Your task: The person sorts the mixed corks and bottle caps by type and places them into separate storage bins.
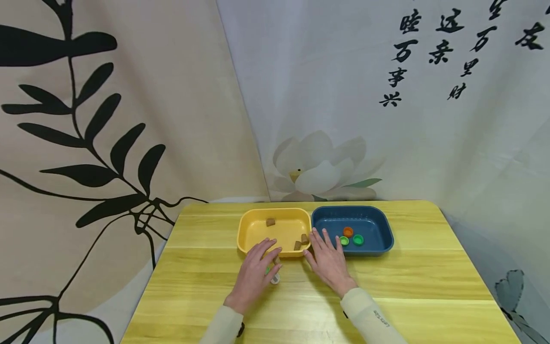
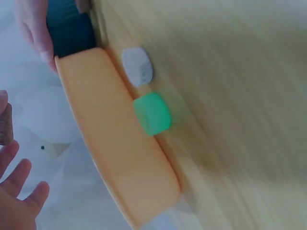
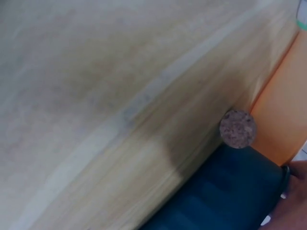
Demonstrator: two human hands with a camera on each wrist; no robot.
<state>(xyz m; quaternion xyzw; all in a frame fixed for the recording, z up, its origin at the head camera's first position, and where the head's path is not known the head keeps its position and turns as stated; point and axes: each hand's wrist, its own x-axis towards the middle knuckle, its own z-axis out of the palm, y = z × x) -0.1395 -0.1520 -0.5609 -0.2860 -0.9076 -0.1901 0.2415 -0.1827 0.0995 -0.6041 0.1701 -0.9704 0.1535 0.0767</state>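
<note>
My left hand (image 1: 253, 274) pinches a small cork (image 2: 5, 125) between thumb and fingertips, just in front of the yellow tray (image 1: 246, 229). Below that hand, a green bottle cap (image 2: 152, 114) and a white bottle cap (image 2: 137, 66) are on the table by the tray's near wall. My right hand (image 1: 328, 263) has its fingers stretched over the near rims where the yellow tray meets the blue tray (image 1: 378, 229). In the right wrist view, the round end of a cork piece (image 3: 237, 128) shows beside the corner where the trays meet.
Inside the yellow tray lie several brown cork pieces (image 1: 270, 222). The blue tray holds an orange cap (image 1: 348, 231), a light green cap (image 1: 344, 241) and a green cap (image 1: 358, 240). Both trays stand near the back of the wooden table (image 1: 429, 286), with printed curtains (image 1: 193, 119) behind.
</note>
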